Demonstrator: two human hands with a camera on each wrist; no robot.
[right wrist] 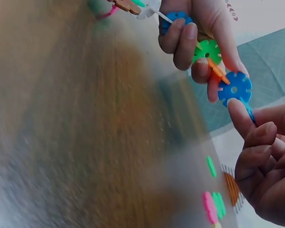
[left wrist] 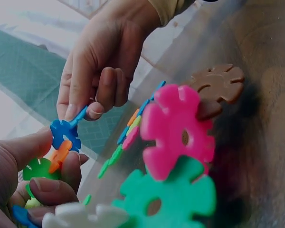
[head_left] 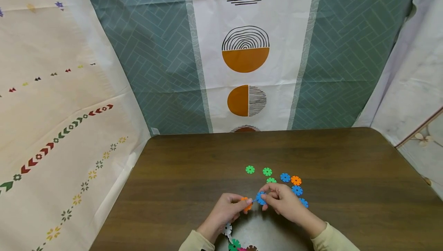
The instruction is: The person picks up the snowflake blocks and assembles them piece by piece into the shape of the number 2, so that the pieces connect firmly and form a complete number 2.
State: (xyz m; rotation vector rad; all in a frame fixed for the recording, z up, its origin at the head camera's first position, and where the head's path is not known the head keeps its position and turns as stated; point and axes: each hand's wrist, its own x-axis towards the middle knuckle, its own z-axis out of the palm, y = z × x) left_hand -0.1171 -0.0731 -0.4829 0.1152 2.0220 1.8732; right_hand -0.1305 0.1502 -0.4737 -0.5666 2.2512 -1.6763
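Observation:
My left hand (head_left: 225, 209) grips a chain of notched plastic discs slotted into one another. An orange disc (head_left: 247, 203) shows at its fingertips, with a blue disc (right wrist: 234, 89) joined beyond it. Between thumb and fingers, my right hand (head_left: 282, 201) pinches another blue disc (head_left: 261, 198), whose edge meets the chain's blue end disc. Farther back along the chain come a green disc (right wrist: 207, 51) and a blue one (right wrist: 175, 21) among the left fingers. A white disc (head_left: 227, 229), a larger-looking green disc (left wrist: 166, 199), a pink disc (left wrist: 178, 128) and a brown disc (left wrist: 218, 83) trail below.
Loose discs lie on the brown wooden table (head_left: 180, 166) beyond the hands: green ones (head_left: 250, 169), blue ones (head_left: 285, 177) and an orange one (head_left: 296, 180). Pink discs (right wrist: 210, 207) also show in the right wrist view. Patterned cloth (head_left: 166, 51) hangs behind the table's far edge.

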